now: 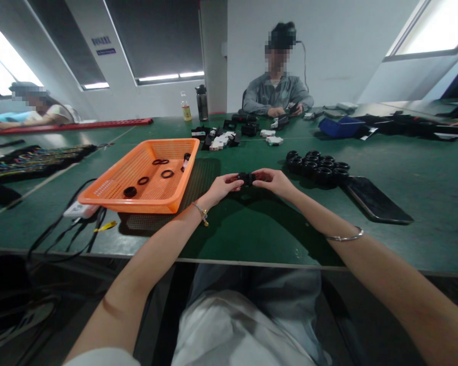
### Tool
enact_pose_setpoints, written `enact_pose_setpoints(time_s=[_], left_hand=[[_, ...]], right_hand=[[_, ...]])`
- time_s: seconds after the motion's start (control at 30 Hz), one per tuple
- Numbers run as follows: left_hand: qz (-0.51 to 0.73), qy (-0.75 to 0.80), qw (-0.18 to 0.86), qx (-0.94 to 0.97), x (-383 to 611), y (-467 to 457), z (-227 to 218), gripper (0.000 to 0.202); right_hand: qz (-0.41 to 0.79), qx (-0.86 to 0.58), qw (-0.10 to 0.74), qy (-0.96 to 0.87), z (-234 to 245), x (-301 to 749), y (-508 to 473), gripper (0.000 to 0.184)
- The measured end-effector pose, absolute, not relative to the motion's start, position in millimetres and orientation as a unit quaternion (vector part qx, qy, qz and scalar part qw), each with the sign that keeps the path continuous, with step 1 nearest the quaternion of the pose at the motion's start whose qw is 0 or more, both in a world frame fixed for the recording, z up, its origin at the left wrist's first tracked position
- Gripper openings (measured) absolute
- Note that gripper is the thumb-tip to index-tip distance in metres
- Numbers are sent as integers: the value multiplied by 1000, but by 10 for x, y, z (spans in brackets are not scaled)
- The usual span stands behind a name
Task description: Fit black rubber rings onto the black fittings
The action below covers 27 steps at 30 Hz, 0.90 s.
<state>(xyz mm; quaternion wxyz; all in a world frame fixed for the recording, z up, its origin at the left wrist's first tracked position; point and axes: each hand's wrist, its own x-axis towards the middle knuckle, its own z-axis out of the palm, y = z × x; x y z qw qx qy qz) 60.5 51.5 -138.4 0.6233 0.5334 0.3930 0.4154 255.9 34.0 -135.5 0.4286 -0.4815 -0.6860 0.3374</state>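
While pinching a small black part (pixel 246 178) from either end with left hand (pixel 222 187) and right hand (pixel 275 182), faces across a green table (pixel 236 239). Grasps the part between thumb and fingers of each hand, fingertips near together, midway between basket and black pieces. Cannot tell whether touching the tabletop or just clear of it. Cannot make out finer detail: too small and dark.

Wears a gold-coloured bracelet (pixel 202 213) on the left, a silver bangle (pixel 345 238) on the right.

Has an orange basket (pixel 148 206) left of left hand, containing black rings (pixel 167 174), a short black cylinder (pixel 130 191) and small items by the right wall. Has dark cables (pixel 66 223) and a yellow tag (pixel 106 226) near the basket's left front corner.

Has a cluster of round black pieces (pixel 322 175) beyond right hand, packed close, and just beside them a phone (pixel 379 199), lying flat.

Has black and white parts (pixel 223 141) farther across, in a loose group; behind these, a clear bottle (pixel 186 108) near a dark bottle (pixel 202 103). Faces a person in grey (pixel 277 94), seated opposite.
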Motion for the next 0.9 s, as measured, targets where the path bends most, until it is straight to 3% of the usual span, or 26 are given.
enact_pose_setpoints(time_s=[0.17,0.37,0.9], left_hand=[[416,384,625,538,608,532,-1395,32],[416,396,634,517,606,549,-1390,30],[407,389,640,523,591,525,-1365,29]], right_hand=[[346,-475,429,-687,-1357,2560,342,33],[330,-468,438,-692,-1365,2564,338,46],[272,-489,416,-717,-1299,2567,306,37]])
